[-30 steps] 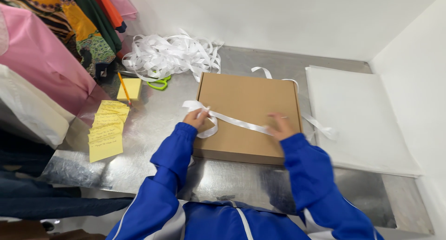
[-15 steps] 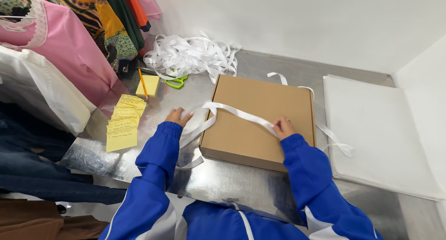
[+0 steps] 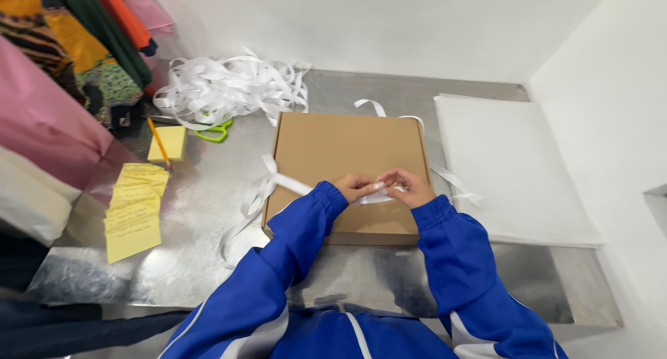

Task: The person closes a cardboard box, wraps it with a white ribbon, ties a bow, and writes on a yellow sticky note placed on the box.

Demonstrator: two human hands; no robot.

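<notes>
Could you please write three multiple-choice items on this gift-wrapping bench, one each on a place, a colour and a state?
1. Where does the loose heap of white ribbon lie?
A. At the far left of the metal table, beyond the box
B. On the white sheets
C. On top of the box

2. What colour are the scissor handles beside that heap?
A. Red
B. Green
C. Black

3. How stands the cardboard box?
A. Lid open
B. Tipped on its side
C. Closed and flat, a ribbon across its top

Answers: 1 A, the heap sits near the far left corner, apart from the box. 2 B, green loops show at the heap's edge. 3 C, the lid is down, and the left hand and right hand pinch the ribbon on it.
</notes>
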